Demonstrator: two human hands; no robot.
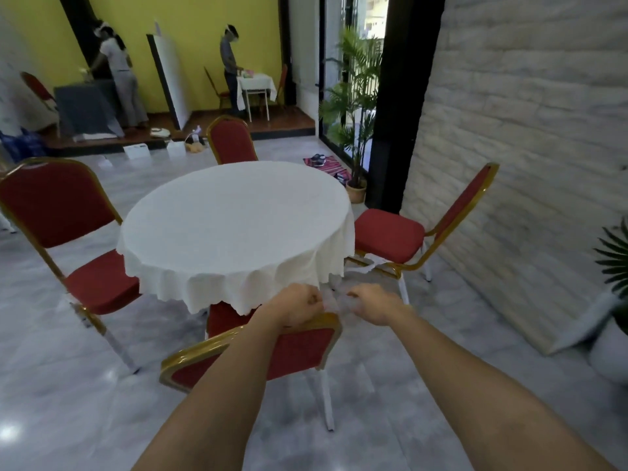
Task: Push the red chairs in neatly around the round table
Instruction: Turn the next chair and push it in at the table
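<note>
A round table (234,219) under a white tablecloth stands in the middle, ringed by red chairs with gold frames. The near chair (295,355) is tucked in with its seat under the cloth. The left chair (57,209) and the right chair (390,232) stand partly pulled out and angled. The far chair (231,141) sits close to the table's far edge. My left hand (299,305) is closed just above the near chair's back corner, at the cloth's hem. My right hand (372,307) is closed beside it, with blurred white cloth between the two hands.
A white brick wall (526,147) runs along the right, with a potted palm (356,130) by the doorway and another plant (615,260) at the right edge. Two people work at small tables on a raised platform at the back. Loose items lie on the grey floor.
</note>
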